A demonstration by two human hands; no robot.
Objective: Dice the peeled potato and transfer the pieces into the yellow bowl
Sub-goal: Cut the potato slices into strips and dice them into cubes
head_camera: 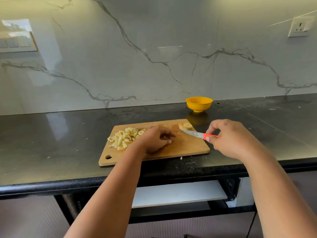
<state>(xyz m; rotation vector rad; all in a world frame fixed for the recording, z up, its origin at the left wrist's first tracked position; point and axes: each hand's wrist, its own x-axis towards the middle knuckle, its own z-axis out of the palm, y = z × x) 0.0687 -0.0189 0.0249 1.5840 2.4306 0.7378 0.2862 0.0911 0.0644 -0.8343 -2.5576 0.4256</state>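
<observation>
Both forearms reach up from the lower frame to the wooden cutting board (pixel 188 148) on the tabletop (pixel 51 143). Right hand (pixel 229 140) has its grip clamped on the red-handled knife (pixel 197 134), tip beside the last potato chunk (pixel 186 126). Left hand (pixel 155 140) rests curled on the board; whether it holds anything cannot be told. Dicing seems nearly done: that chunk needs cutting, then the diced potato pile (pixel 125 137) needs moving. Behind the board, the yellow bowl (pixel 199 103) shows no pieces inside.

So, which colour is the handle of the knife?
Red-orange; the knife handle shows in the head view, gripped by the right hand.
</observation>
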